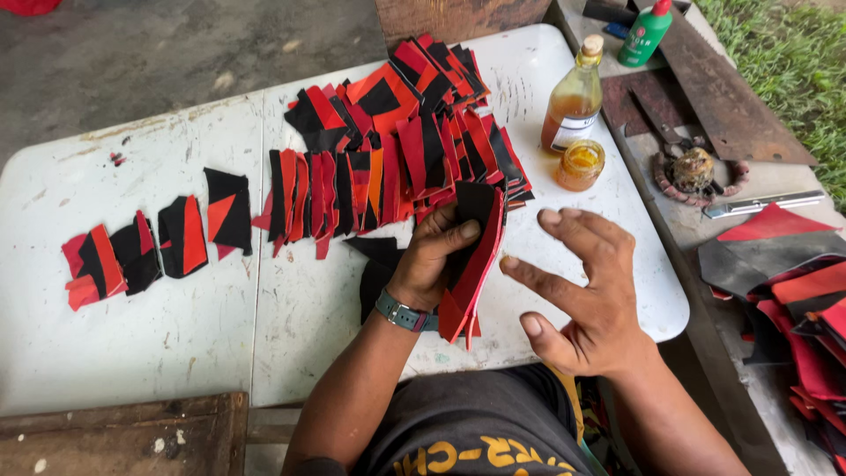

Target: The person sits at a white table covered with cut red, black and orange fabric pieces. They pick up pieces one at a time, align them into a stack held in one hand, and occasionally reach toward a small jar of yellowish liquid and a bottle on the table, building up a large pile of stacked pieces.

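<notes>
Red and black leather pieces [471,256], stacked on edge, are gripped in the left hand [438,256], with the fingers curled over the top of the stack and the thumb behind it. The stack is held just above the near edge of the white folding table [159,335]. A watch with a grey-green strap [404,313] is worn on that wrist. The right hand [586,295] is held open beside the stack, fingers spread and apart from it, with nothing grasped.

Beyond the hands, more red and black pieces are fanned out in overlapping rows [397,141] across the table's middle. A few separate pieces [159,242] are laid toward the left end.

At the right edge of the table a glass bottle [575,101] is stood upright; it is closed with a cork and about half filled with amber liquid. Just in front of it a small open glass jar [580,165] is seen, holding an amber-yellow substance. A green plastic bottle with a red cap [645,33] is set on the bench further back. Another heap of red and dark pieces [793,291] is piled at the far right.
</notes>
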### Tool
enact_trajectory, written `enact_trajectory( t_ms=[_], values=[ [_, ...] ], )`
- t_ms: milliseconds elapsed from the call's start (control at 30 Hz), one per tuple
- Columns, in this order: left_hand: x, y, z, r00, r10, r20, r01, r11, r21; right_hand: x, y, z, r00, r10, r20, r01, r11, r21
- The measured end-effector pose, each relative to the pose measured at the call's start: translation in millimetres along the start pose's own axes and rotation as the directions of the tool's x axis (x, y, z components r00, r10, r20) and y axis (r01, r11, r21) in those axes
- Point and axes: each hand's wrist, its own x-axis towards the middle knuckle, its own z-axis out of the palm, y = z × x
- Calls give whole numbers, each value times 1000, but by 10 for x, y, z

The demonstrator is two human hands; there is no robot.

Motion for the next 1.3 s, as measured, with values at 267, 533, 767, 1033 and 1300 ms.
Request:
enact_trajectory(
  t_ms=[267, 533, 767, 1033, 1300],
  values=[
    [-60, -5, 28, 998, -55, 8, 55, 998, -37, 190, 177, 16, 996, 66, -57, -71, 994, -88],
    [42, -1, 6, 995, 92, -23, -92, 996, -11, 53, -102, 45, 998, -55, -7, 54, 995, -87],
    [87, 154, 114, 933, 360, -20, -293, 788, 541, -39, -22, 375, 780, 602, 170, -489, 417, 767],
    [-99, -92, 89, 977, 214, -18, -205, 954, 219, -52, 281, 307, 794, 554, 250, -552, 484, 679],
    [36, -52, -280, 998, 46, 49, -45, 999, -22, 329, 1501, 188, 872, 449, 195, -251, 752, -610]
  ],
)
